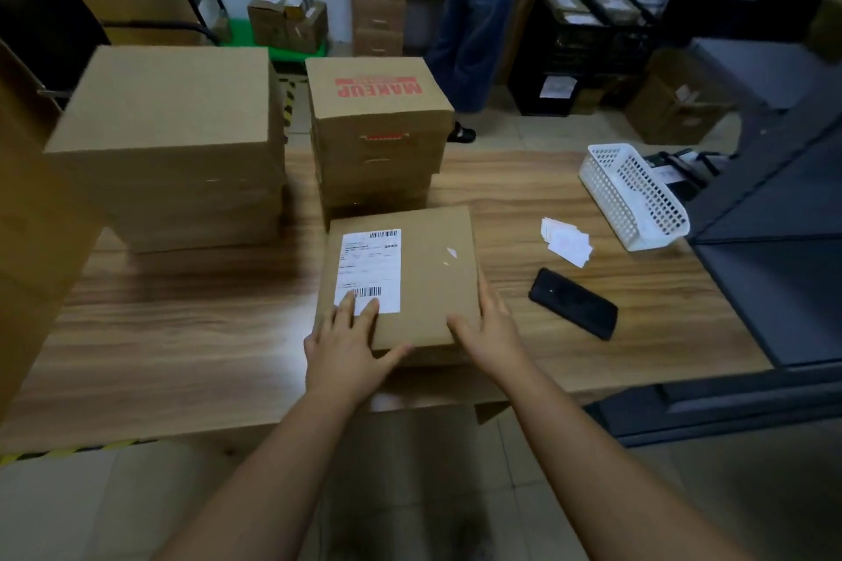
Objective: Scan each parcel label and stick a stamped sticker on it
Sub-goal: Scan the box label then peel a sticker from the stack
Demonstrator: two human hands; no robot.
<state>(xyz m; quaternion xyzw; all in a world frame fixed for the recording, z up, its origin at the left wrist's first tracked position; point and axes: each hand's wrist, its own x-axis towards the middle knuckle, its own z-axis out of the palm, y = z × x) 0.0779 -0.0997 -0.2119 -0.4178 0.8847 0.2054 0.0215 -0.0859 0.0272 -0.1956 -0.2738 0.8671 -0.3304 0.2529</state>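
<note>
A flat cardboard parcel (423,278) lies on the wooden table (182,333) in front of me, with a white shipping label (371,264) on its left half. My left hand (348,346) rests flat on the parcel's near left corner, fingertips on the label's lower barcode and thumb along the near edge. My right hand (487,328) holds the near right corner, fingers along the right side. A small pile of white stickers (567,240) lies to the right. A black handheld device (573,303) lies face down near it.
Two stacks of cardboard boxes stand behind the parcel: a plain one (173,141) at left, one marked MAKEUP (378,128) in the middle. A white perforated basket (635,194) sits at the right by a dark shelf (774,264). A person (474,14) stands beyond the table.
</note>
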